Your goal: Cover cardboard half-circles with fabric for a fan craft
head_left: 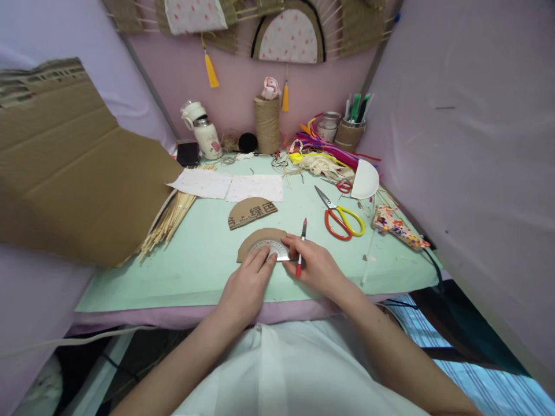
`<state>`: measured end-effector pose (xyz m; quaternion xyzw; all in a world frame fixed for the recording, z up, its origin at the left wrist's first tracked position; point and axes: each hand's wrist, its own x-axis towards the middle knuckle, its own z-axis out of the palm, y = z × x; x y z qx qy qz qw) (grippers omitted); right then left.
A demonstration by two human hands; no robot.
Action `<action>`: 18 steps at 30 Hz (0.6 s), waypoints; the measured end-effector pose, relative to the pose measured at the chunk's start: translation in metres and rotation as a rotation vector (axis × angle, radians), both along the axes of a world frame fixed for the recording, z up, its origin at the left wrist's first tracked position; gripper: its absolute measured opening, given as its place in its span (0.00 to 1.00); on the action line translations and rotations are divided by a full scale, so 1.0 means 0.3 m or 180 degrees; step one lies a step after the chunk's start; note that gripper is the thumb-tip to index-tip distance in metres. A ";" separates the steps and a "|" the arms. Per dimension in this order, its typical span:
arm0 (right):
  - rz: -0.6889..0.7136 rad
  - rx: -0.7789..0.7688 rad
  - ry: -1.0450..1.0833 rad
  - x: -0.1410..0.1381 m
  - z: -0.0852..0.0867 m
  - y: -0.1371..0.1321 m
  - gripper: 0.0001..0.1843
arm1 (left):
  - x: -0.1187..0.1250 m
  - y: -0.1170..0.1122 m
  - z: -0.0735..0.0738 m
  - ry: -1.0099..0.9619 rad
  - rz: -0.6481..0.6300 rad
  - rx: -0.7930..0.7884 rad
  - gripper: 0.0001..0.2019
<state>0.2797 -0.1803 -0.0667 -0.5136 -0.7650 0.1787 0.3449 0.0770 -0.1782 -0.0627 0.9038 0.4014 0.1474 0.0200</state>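
A half-round piece of brown cardboard (243, 249) lies flat near the front of the table, with a clear protractor (273, 245) on top of it. My left hand (248, 283) rests on the protractor, fingers stretched out and pressing its lower edge. My right hand (318, 263) holds a red pen (304, 231) between its fingers, the pen's tip pointing away from me. Its thumb and forefinger touch the right end of the protractor and cardboard. Just behind lies a second half-round cardboard piece (252, 211) with printed characters.
Scissors (333, 209) with red and yellow handles lie to the right, near a glue gun (396, 225). A large cardboard sheet (82, 167) leans at left over thin sticks (169, 216). Patterned cloth pieces (255, 188), twine (266, 124) and a bottle (207, 138) are farther back.
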 end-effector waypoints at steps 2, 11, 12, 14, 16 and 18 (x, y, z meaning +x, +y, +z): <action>0.0000 0.0021 0.0030 -0.001 0.000 -0.001 0.08 | 0.002 -0.004 -0.009 0.0044 0.0035 0.0050 0.22; 0.0206 -0.0090 0.0123 0.025 0.002 0.000 0.14 | 0.001 -0.006 -0.020 0.0091 0.0056 0.0182 0.22; 0.0216 -0.0097 0.0132 0.026 0.002 0.000 0.13 | 0.003 -0.007 -0.023 0.0106 0.0068 0.0192 0.22; 0.0207 -0.0090 0.0145 0.025 0.001 -0.001 0.11 | 0.008 -0.015 -0.030 0.0137 0.0092 0.0253 0.22; 0.0171 -0.0069 0.0125 0.021 -0.001 -0.002 0.10 | 0.019 -0.027 -0.037 0.0192 0.0128 0.0414 0.22; 0.0140 -0.0047 0.0083 0.017 -0.002 -0.004 0.10 | 0.035 -0.042 -0.040 0.0302 0.0208 0.0622 0.22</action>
